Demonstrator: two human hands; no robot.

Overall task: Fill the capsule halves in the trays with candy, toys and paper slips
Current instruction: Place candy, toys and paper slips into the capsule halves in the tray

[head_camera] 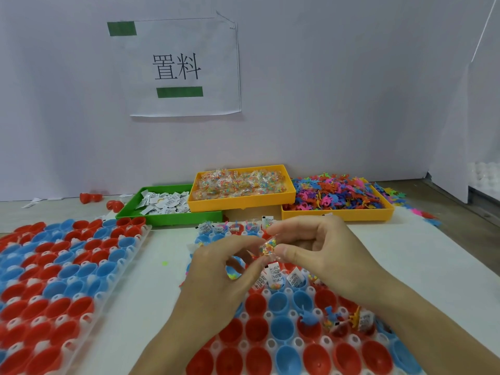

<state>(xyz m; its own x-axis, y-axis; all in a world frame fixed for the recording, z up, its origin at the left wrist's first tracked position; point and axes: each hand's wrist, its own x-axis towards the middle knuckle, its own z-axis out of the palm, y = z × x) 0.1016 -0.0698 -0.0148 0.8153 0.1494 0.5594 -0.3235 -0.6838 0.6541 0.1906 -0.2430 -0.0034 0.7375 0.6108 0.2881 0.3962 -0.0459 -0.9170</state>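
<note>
Both hands hover over the white capsule tray [266, 315] in front of me, which holds red and blue capsule halves. My right hand [322, 249] and my left hand [226, 269] together pinch one small clear candy packet [267, 246] between thumbs and fingers. Under the hands, several halves hold paper slips [273, 274] and candy. Toward the near right, a few halves hold small toys [332, 318]. The near rows stand empty. My left palm hides part of the tray's left side.
A second tray [119, 262] of empty red and blue halves lies to the left. Behind stand a green bin of paper slips [162, 217], a yellow bin of candy packets [243, 203] and a yellow bin of coloured toys [338, 215]. Loose red halves [90, 197] lie by the wall.
</note>
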